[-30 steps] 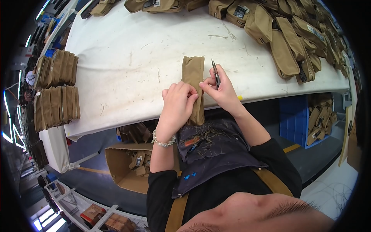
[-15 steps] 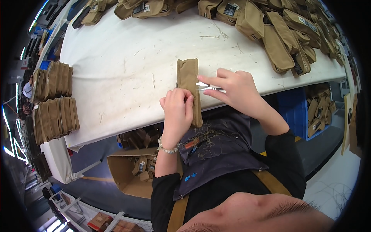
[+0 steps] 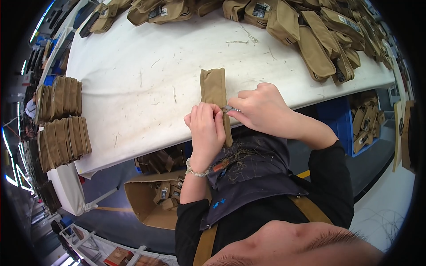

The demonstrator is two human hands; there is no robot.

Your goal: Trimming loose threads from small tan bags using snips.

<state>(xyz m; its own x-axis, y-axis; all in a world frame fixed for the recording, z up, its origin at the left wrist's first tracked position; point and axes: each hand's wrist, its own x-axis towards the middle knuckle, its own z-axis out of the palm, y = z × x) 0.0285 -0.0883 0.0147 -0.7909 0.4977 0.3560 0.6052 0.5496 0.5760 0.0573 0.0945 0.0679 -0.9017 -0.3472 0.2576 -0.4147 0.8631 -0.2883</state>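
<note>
A long, narrow tan fabric pouch lies across the front edge of the white-covered table, its near end hanging over the edge. My left hand grips it midway along, fingers curled and thumb on its right side. Small metal thread snips are in my right hand, their tips at the pouch's right edge beside my left fingertips. My right fingers wrap around the snips and partly hide them. Whether the blades touch a thread I cannot make out.
More tan pouches lie heaped along the far and right of the table. Stacked pouches stand at the left. Below are a cardboard box and a blue bin, both with tan pieces. Loose threads cling to my dark apron.
My right hand has moved left and slightly down, bringing the snips against the pouch's edge, and its fingers have closed further around them. My left hand keeps hold of the pouch.
</note>
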